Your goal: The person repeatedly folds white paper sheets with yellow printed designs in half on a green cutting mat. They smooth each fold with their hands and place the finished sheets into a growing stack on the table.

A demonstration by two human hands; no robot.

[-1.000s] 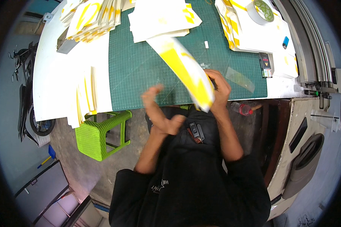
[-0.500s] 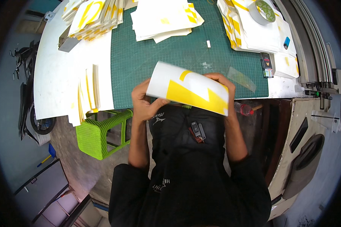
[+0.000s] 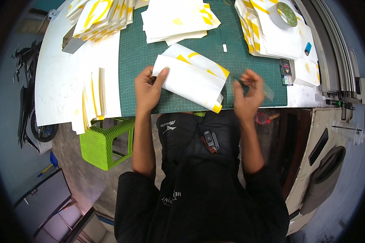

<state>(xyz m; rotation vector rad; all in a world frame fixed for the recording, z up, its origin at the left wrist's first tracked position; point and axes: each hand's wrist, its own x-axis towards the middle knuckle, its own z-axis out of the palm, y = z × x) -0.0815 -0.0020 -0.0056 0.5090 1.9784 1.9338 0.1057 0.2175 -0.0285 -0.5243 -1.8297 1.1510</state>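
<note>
A white sheet with yellow print [image 3: 186, 83] is folded loosely over on itself, its plain white side facing up and the yellow showing on the flap behind. My left hand [image 3: 147, 90] pinches its left end, thumb on top. To the right of the sheet, apart from it, my right hand [image 3: 248, 96] hovers near the mat's front edge with fingers curled but parted from the thumb, holding nothing that I can see. Partly hidden behind that hand is a clear plastic piece [image 3: 268, 92]. Under the sheet lies a green cutting mat [image 3: 138, 52].
Stacks of white and yellow sheets stand at the back left [image 3: 101, 20], back middle [image 3: 174, 20] and right [image 3: 267, 38]. A tape roll [image 3: 283, 15] and a blue lighter [image 3: 308, 48] sit at right, by a small black box [image 3: 286, 72]. A green stool [image 3: 99, 146] is below the table.
My right hand has let go of the sheet and moved slightly right. The sheet, earlier curved between both hands with its yellow print showing, is now folded over with white uppermost.
</note>
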